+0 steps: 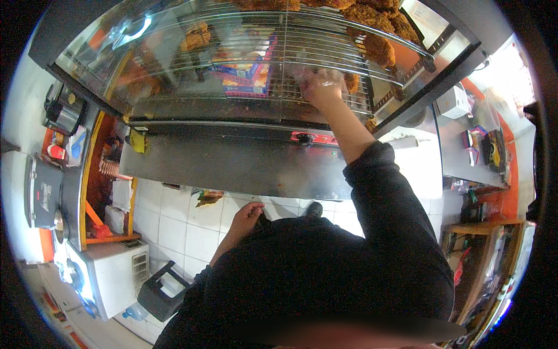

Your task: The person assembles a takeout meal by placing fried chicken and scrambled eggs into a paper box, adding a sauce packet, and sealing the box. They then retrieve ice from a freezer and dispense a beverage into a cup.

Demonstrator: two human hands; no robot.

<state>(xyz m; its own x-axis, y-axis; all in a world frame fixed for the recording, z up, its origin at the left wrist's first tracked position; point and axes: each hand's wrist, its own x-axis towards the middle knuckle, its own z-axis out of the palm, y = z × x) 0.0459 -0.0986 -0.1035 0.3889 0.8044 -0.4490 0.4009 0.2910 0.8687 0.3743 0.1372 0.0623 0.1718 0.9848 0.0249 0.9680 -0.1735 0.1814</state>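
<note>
My right hand [321, 86], in a thin clear plastic glove, reaches inside a heated display cabinet [232, 157], below the upper wire rack [314, 43]. A piece of fried chicken [351, 82] lies right beside it. Wires and glare hide its fingers, so I cannot tell whether they grip anything. Larger fried pieces [378, 46] rest on the upper rack at right. Colourful printed cardboard boxes [247, 81] stand left of that hand. Low in front of my body, my left hand [247, 217] is bare, its fingers curled in with nothing visible in them.
A red control panel [314, 138] sits on the cabinet's front. A yellow cloth [138, 141] hangs at its left end. To the left are orange-edged shelves [110, 198], a white appliance [110, 273] and a black bin [164, 291]. A counter [465, 145] stands at right.
</note>
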